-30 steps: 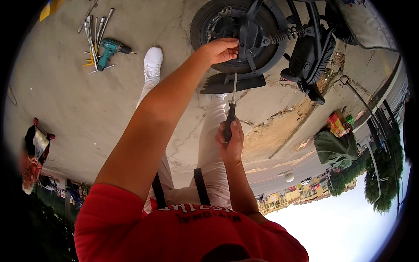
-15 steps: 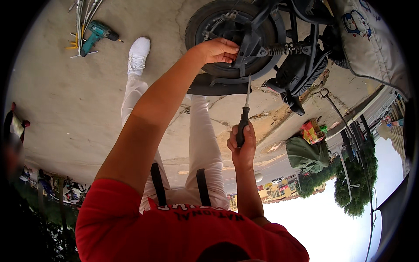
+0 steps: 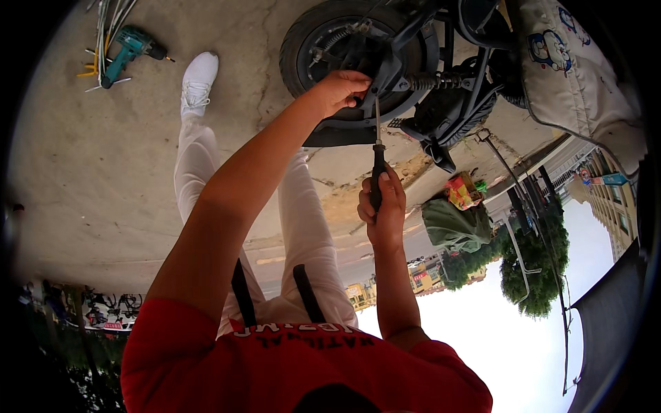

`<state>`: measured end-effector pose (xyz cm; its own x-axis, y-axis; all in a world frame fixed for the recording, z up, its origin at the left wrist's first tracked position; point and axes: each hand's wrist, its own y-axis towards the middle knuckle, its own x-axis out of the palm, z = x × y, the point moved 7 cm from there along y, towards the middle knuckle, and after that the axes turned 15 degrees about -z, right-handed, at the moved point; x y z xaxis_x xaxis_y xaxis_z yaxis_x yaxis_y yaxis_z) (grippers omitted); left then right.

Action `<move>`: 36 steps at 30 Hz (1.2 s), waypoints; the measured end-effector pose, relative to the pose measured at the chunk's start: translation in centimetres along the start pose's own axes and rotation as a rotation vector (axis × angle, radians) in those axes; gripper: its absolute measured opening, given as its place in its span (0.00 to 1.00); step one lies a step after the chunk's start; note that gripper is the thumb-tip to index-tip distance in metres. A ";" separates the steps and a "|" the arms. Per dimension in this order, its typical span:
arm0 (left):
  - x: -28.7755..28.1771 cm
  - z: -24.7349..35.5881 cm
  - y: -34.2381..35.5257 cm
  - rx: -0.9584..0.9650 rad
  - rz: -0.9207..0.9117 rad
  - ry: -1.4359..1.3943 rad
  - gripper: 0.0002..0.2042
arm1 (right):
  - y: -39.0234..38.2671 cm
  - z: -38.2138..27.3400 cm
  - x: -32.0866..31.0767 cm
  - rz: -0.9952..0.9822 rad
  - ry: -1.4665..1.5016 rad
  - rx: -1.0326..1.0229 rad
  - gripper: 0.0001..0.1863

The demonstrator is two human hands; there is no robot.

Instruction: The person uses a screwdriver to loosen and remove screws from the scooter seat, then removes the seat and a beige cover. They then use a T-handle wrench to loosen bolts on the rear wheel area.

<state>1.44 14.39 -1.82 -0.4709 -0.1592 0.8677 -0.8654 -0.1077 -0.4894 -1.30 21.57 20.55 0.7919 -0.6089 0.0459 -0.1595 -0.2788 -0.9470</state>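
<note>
Screwdriver [image 3: 379,157] in right hand [image 3: 387,206].

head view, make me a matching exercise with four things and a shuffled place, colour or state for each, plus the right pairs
Column one:
1. screwdriver
2. power drill
3. shoe
4. left hand

Column two:
A. white, on the ground
B. in front of the wheel, holding no handle
C. teal and black, lying beside long metal tools
D. held by its dark handle in the right hand

Right pairs: 1-D, 2-C, 3-A, 4-B
</note>
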 end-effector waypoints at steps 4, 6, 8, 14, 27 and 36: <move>0.9 -0.7 -0.7 0.184 0.199 0.068 0.07 | -0.1 -0.3 0.2 0.040 -0.085 -0.002 0.20; 1.4 -1.1 -1.0 0.292 0.314 0.134 0.07 | 0.0 -0.7 0.6 0.025 -0.124 0.007 0.19; 2.0 -1.6 -2.1 0.423 0.457 0.166 0.08 | 0.1 -0.9 0.8 0.031 -0.134 0.022 0.19; 1.8 -2.0 -2.7 0.496 0.427 0.174 0.09 | 0.3 -2.2 1.0 0.080 -0.268 0.081 0.19; 2.7 -3.1 -3.5 0.559 0.369 0.006 0.11 | 0.9 -3.2 5.6 0.169 -0.196 0.169 0.22; 1.8 -2.6 -3.6 0.526 0.310 -0.112 0.07 | 2.0 -4.7 7.1 0.159 -0.251 0.228 0.17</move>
<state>3.30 17.04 1.71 -0.6411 -0.3592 0.6782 -0.4777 -0.5048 -0.7190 1.26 13.24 20.47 0.8920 -0.4228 -0.1601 -0.1791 -0.0052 -0.9838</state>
